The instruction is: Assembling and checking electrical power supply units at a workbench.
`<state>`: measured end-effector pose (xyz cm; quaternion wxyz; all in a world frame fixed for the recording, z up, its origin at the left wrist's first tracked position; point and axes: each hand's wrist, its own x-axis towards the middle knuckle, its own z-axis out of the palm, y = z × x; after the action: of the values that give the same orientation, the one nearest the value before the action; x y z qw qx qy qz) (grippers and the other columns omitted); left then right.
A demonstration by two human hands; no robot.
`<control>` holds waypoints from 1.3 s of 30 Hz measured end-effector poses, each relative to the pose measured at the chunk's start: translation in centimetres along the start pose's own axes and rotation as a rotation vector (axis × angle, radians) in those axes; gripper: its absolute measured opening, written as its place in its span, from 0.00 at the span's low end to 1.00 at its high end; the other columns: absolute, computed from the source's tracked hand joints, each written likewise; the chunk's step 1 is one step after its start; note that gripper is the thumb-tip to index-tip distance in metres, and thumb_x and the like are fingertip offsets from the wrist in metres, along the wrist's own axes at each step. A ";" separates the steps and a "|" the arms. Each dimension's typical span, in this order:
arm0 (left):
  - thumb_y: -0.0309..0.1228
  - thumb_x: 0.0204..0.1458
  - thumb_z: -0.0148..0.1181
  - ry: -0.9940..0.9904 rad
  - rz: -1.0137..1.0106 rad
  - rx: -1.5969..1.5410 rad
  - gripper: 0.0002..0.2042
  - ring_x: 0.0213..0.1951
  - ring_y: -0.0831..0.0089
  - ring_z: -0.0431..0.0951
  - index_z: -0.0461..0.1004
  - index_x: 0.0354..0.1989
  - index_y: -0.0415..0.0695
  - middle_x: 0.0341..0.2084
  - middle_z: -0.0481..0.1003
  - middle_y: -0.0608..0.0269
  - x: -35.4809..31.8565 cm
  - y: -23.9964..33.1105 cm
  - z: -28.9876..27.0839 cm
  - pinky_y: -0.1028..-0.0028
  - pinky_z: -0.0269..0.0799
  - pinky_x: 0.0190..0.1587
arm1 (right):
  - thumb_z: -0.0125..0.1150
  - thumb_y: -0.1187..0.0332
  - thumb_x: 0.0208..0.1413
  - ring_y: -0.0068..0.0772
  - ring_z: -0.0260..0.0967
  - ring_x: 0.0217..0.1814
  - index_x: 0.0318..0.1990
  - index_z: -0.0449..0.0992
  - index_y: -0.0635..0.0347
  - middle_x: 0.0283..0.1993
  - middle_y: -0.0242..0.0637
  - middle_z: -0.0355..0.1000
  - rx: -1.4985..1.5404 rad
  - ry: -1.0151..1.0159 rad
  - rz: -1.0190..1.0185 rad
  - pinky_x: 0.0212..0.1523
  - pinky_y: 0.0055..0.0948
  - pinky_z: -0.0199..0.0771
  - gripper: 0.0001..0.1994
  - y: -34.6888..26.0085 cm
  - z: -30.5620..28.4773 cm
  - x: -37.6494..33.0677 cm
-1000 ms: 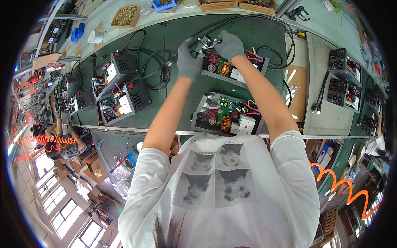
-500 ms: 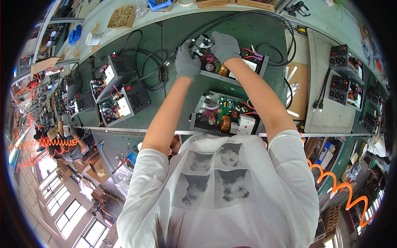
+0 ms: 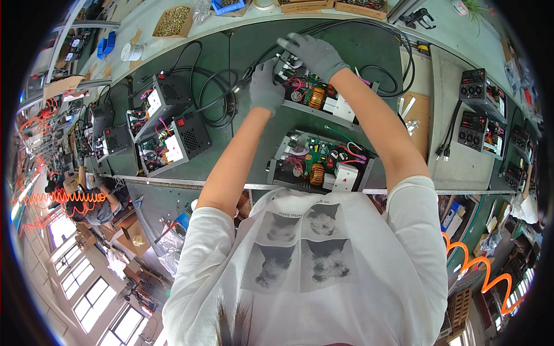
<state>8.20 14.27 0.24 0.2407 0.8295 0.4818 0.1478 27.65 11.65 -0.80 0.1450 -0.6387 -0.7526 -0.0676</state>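
Observation:
Both my hands wear grey gloves. My left hand (image 3: 266, 87) is closed on the left end of an open electronics unit (image 3: 296, 106), with a black cable beside its fingers. This unit shows a copper-coloured coil, white blocks and red wires in a dark metal tray. My right hand (image 3: 317, 56) hovers over the unit's far left side, fingers stretched out and apart, holding nothing; it and the forearm hide part of the unit. Nearer to me lies a second open unit (image 3: 320, 160) with a green circuit board, a coil and a white block.
Thick black cable (image 3: 216, 115) lies looped on the green bench (image 3: 231, 155). Several black-cased units (image 3: 193, 138) stand at the left, more (image 3: 476, 127) at the right. A box of small metal parts (image 3: 172, 22) sits at the back. An orange coiled hose (image 3: 487, 277) hangs at lower right.
My right hand has come off the small part at the unit's far left end, and its fingers have spread. My left hand stays at that end, slightly lower on it.

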 end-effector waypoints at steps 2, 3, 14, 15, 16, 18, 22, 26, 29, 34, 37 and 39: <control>0.19 0.43 0.53 -0.002 0.020 0.000 0.26 0.51 0.48 0.71 0.69 0.55 0.50 0.48 0.70 0.50 0.2 -0.1 0.0 0.56 0.71 0.52 | 0.55 0.70 0.57 0.39 0.74 0.47 0.65 0.60 0.44 0.49 0.35 0.69 -0.033 -0.020 -0.128 0.39 0.37 0.79 0.27 0.5 0.2 0.4; 0.19 0.43 0.53 0.000 0.022 -0.001 0.26 0.51 0.48 0.71 0.69 0.55 0.50 0.48 0.70 0.50 0.2 -0.1 0.0 0.56 0.71 0.52 | 0.54 0.69 0.58 0.40 0.74 0.47 0.64 0.61 0.45 0.47 0.35 0.70 -0.030 -0.143 -0.143 0.39 0.37 0.79 0.25 0.6 0.4 0.5; 0.18 0.41 0.54 -0.043 -0.033 0.002 0.28 0.52 0.48 0.71 0.68 0.55 0.51 0.48 0.69 0.50 0.2 0.6 -0.3 0.56 0.70 0.52 | 0.60 0.67 0.54 0.45 0.76 0.46 0.58 0.65 0.50 0.43 0.39 0.74 0.142 -0.382 -0.018 0.42 0.42 0.77 0.23 0.6 -1.6 1.4; 0.18 0.41 0.54 -0.040 -0.032 0.001 0.28 0.52 0.48 0.71 0.68 0.55 0.51 0.48 0.69 0.50 0.2 0.4 -0.3 0.56 0.70 0.52 | 0.62 0.65 0.54 0.45 0.76 0.47 0.57 0.68 0.48 0.44 0.39 0.75 0.166 -0.400 0.054 0.45 0.43 0.76 0.22 0.6 -2.3 1.2; 0.18 0.41 0.54 -0.032 -0.028 -0.016 0.28 0.52 0.48 0.71 0.68 0.56 0.51 0.49 0.69 0.50 0.1 0.1 -0.1 0.56 0.70 0.52 | 0.63 0.63 0.53 0.46 0.75 0.48 0.56 0.71 0.47 0.44 0.39 0.76 0.188 -0.415 0.126 0.47 0.43 0.75 0.21 0.7 -3.4 1.1; 0.18 0.42 0.54 -0.024 -0.023 -0.037 0.29 0.52 0.47 0.70 0.67 0.57 0.51 0.50 0.70 0.50 0.0 -0.1 0.0 0.56 0.70 0.52 | 0.64 0.60 0.53 0.46 0.75 0.48 0.54 0.73 0.47 0.44 0.39 0.76 0.228 -0.497 0.161 0.48 0.43 0.75 0.20 1.8 -5.2 0.5; 0.21 0.44 0.55 0.051 0.109 -0.004 0.29 0.51 0.52 0.72 0.67 0.59 0.55 0.53 0.70 0.51 -0.2 1.9 -1.3 0.58 0.71 0.51 | 0.65 0.55 0.52 0.44 0.75 0.47 0.47 0.78 0.47 0.42 0.38 0.77 0.435 -0.627 0.238 0.49 0.41 0.73 0.16 4.7 -7.4 -1.5; 0.28 0.47 0.60 0.087 0.373 0.208 0.20 0.49 0.56 0.74 0.75 0.51 0.56 0.51 0.72 0.55 -0.1 2.4 -2.1 0.61 0.71 0.48 | 0.64 0.60 0.53 0.42 0.73 0.49 0.42 0.80 0.48 0.45 0.37 0.76 0.378 -0.469 0.188 0.50 0.40 0.73 0.11 4.9 -6.1 -3.1; 0.35 0.50 0.64 0.183 0.396 0.022 0.12 0.48 0.55 0.75 0.80 0.43 0.53 0.46 0.75 0.54 -0.3 1.5 -1.4 0.60 0.70 0.51 | 0.61 0.65 0.53 0.42 0.72 0.51 0.43 0.81 0.46 0.47 0.38 0.75 0.102 -0.464 0.237 0.50 0.40 0.74 0.10 3.2 -6.2 -3.1; 0.38 0.52 0.64 0.274 0.332 -0.161 0.09 0.46 0.56 0.76 0.81 0.38 0.49 0.43 0.76 0.56 -1.4 0.6 -0.4 0.62 0.71 0.48 | 0.60 0.69 0.52 0.44 0.74 0.49 0.46 0.82 0.43 0.44 0.38 0.77 0.093 -0.483 0.222 0.49 0.39 0.75 0.14 2.3 -4.5 -2.8; 0.37 0.52 0.64 0.284 0.296 -0.207 0.09 0.45 0.57 0.75 0.81 0.38 0.48 0.42 0.77 0.58 -1.6 0.6 -0.1 0.62 0.71 0.46 | 0.60 0.71 0.51 0.44 0.75 0.47 0.47 0.82 0.42 0.43 0.38 0.78 0.267 -0.448 0.178 0.48 0.39 0.75 0.16 2.7 -2.8 -2.6; 0.36 0.51 0.65 0.283 0.281 -0.217 0.09 0.45 0.57 0.75 0.81 0.37 0.48 0.42 0.77 0.58 -1.6 0.7 0.0 0.62 0.71 0.46 | 0.60 0.72 0.50 0.44 0.75 0.46 0.47 0.82 0.42 0.42 0.38 0.78 0.330 -0.417 0.144 0.48 0.39 0.75 0.17 3.1 -1.6 -2.5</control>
<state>7.91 12.57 0.64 0.2357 0.8287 0.3719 0.3455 31.27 9.35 -0.28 0.0936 -0.6584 -0.7197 0.1994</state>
